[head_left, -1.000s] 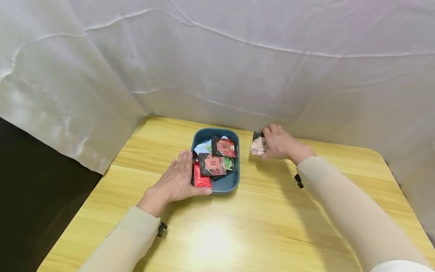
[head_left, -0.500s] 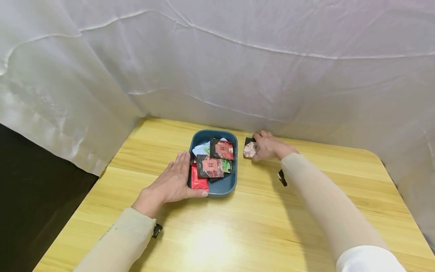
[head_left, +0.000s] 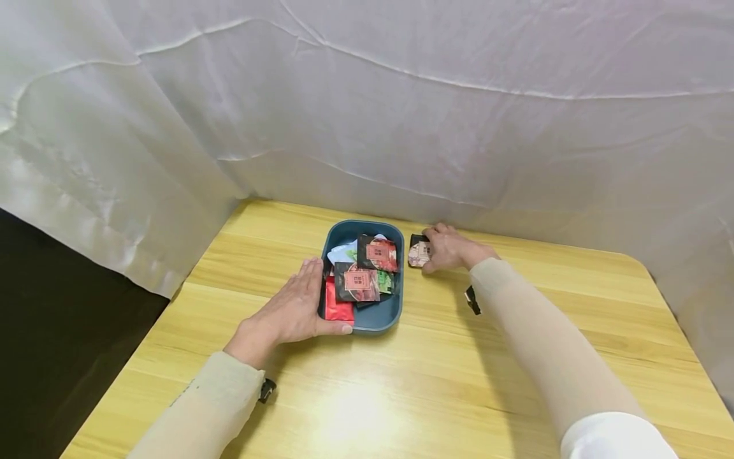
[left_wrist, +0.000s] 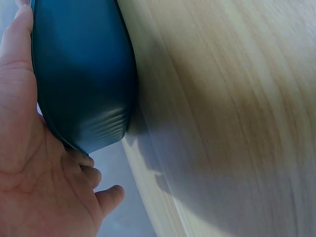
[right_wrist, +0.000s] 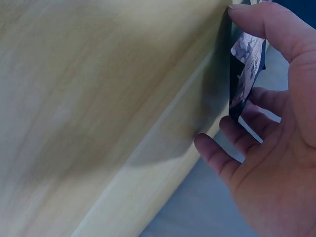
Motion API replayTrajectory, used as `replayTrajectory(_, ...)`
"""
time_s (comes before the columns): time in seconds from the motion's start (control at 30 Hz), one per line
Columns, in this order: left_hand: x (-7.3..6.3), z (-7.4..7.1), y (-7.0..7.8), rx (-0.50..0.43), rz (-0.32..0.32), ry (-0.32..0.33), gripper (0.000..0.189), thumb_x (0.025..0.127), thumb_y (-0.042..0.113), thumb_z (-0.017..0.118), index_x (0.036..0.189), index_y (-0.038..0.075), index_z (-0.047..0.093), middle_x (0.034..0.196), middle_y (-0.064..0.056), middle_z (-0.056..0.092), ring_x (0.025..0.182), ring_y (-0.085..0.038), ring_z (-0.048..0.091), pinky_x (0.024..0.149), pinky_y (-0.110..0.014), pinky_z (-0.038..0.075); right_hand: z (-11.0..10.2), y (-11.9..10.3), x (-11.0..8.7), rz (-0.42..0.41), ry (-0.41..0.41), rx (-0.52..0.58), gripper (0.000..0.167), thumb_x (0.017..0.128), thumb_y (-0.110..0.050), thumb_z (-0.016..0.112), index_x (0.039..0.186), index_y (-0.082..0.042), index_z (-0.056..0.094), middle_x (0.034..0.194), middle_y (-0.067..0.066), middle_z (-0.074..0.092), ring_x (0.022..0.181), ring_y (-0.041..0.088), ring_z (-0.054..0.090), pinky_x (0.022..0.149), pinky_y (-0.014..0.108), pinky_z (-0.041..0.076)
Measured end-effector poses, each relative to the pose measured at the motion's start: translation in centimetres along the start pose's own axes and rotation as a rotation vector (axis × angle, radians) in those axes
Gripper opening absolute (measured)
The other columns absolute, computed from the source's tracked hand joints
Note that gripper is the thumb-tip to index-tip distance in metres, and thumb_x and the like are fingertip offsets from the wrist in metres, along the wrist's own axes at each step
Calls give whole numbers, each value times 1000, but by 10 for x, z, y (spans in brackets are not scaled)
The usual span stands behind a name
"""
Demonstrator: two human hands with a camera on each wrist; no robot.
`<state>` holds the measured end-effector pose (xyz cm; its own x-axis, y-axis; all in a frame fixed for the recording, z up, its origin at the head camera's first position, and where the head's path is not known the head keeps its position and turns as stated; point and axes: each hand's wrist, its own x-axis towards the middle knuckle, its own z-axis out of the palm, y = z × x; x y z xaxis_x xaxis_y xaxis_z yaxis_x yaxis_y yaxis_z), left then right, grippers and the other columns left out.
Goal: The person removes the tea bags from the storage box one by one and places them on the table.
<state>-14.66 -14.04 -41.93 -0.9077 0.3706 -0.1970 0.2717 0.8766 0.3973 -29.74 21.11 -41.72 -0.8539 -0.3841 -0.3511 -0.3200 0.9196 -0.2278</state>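
A dark blue plastic box (head_left: 375,319) holds several flat sachets: two black ones with pink labels, a red one (head_left: 337,307), a green one (head_left: 385,282) and pale ones (head_left: 341,253). Along the box's left side lie the straight fingers of my left hand (head_left: 289,312), its thumb across the near corner. In the left wrist view the palm sits close at the rim of the box (left_wrist: 86,74). Right of the box, my right hand (head_left: 452,248) pinches a black sachet with a pale floral label (head_left: 419,254) between thumb and fingertips. The right wrist view shows this sachet (right_wrist: 249,61) tilted on edge.
The box stands on a light wooden table (head_left: 436,382) toward its back edge. A pale hanging cloth (head_left: 401,115) rises right behind the table and at both sides. Dark space (head_left: 63,325) lies beyond the left edge.
My right hand has moved left with the sachet, bringing it close to the box's right side. My left hand has stayed at the box, and the view has shifted slightly.
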Motion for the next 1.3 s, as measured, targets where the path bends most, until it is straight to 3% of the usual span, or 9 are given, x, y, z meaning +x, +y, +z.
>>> replayTrajectory(0.2, 0, 0, 0, -3, 2, 2, 150, 73, 94, 63, 168, 0, -4, 177, -21, -3, 165, -35, 0, 133, -52, 14, 1, 1, 1, -13, 8, 3, 110, 81, -39, 84, 165, 1, 26, 170, 30, 19, 157, 51, 19, 127, 67, 20)
replayTrajectory(0.43, 1, 1, 0, 1, 2, -1, 149, 74, 94, 62, 168, 0, -4, 177, -20, -4, 165, -34, 0, 132, -51, 15, 0, 3, -3, -10, 27, 31, 107, 84, -39, 83, 164, 2, 27, 171, 29, 19, 158, 52, 17, 127, 68, 18)
replayTrajectory(0.53, 3, 2, 1, -10, 9, 0, 147, 76, 91, 65, 168, 0, -4, 176, -20, -5, 165, -35, 0, 132, -51, 14, -4, 2, -7, 0, 62, 40, 101, 90, -39, 80, 164, 5, 26, 170, 31, 19, 158, 54, 15, 128, 67, 15)
replayTrajectory(0.63, 4, 2, 3, -25, 12, 0, 145, 77, 87, 69, 167, -1, -4, 176, -21, -5, 165, -35, -1, 132, -51, 14, -15, -5, -13, -16, 149, 50, 86, 96, -37, 74, 160, 6, 35, 166, 31, 32, 156, 54, 22, 128, 66, 17)
replayTrajectory(0.8, 5, 2, 4, -47, 10, 3, 145, 78, 84, 71, 168, 0, -5, 176, -21, -5, 165, -35, -2, 133, -51, 13, -31, -38, -24, -27, 317, 98, 59, 103, -37, 66, 147, 1, 58, 148, 24, 60, 141, 46, 51, 120, 63, 38)
replayTrajectory(0.97, 9, 4, 5, -55, 12, -3, 147, 76, 89, 68, 168, 2, -7, 177, -19, -5, 165, -33, -2, 133, -49, 13, -25, -80, -34, -20, 427, 75, 47, 104, -41, 65, 134, -5, 69, 130, 17, 72, 123, 39, 65, 104, 57, 53)
replayTrajectory(1.13, 11, 4, 5, -55, 20, -9, 146, 77, 88, 68, 168, 1, -6, 177, -20, -5, 165, -34, -2, 133, -49, 13, -1, -114, -39, -82, 447, 29, 41, 103, -43, 66, 120, -6, 74, 104, 12, 73, 99, 32, 69, 85, 50, 59)
replayTrajectory(1.3, 12, 2, 5, -56, 29, -12, 144, 78, 86, 69, 168, 0, -4, 177, -20, -4, 165, -35, -1, 133, -51, 14, 20, -136, -42, -98, 450, -28, 43, 101, -44, 70, 116, -5, 73, 99, 9, 72, 92, 28, 71, 79, 46, 61)
